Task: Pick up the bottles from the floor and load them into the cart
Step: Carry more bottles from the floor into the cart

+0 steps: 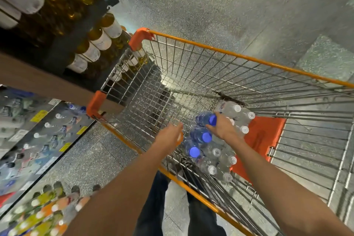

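Fingers (208, 126) of R hand (222, 127) curl round a blue-cap bottle (206, 119), held over the cart (239, 56) basket near its handle-end corner. L hand (169, 136) reaches over the near rim; grip can't tell. Two more blue-cap bottles (200, 137) plus clear white-cap bottles (237, 115) lie below by the orange seat flap (262, 136).

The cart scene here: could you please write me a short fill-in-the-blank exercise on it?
1. The right hand holds a bottle with a ____ cap.
2. The cart has a rim coloured ____.
3. The clear bottles next to the orange flap have ____ caps.
4. The left hand is over the ____.

Missing words: blue; orange; white; cart
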Available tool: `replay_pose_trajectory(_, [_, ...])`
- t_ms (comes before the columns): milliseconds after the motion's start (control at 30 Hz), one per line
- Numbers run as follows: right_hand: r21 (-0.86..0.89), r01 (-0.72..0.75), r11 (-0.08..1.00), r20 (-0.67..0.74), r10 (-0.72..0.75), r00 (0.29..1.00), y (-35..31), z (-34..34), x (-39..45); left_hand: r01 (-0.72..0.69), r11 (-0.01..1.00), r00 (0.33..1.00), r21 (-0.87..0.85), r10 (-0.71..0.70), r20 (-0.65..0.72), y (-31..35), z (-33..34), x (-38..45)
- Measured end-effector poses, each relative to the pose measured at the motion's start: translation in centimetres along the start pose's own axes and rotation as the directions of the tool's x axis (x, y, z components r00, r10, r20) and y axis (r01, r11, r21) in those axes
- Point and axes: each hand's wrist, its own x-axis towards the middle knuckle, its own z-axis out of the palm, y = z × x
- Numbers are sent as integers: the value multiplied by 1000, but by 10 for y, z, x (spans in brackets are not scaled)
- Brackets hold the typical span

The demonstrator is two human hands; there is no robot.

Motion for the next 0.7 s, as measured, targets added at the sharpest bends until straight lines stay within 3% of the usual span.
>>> replay_pose_trajectory(133, [42,45,998,-26,-44,999,8,10,-6,-36,996,993,79,28,111,3,22,7])
replay_pose_trajectory(300, [47,102,994,-67,-99,993,10,7,-11,-43,998,990,51,36,135,6,33,12])
replay_pose_trajectory(500, [62,102,993,-46,-99,994,10,5,-14,25,998,987,-52,-16,163,9,29,11])
replay_pose_trajectory(700, [102,85,991,-131,-71,989,5,-9,-21,49,986,993,-160,-31,113,6,19,4])
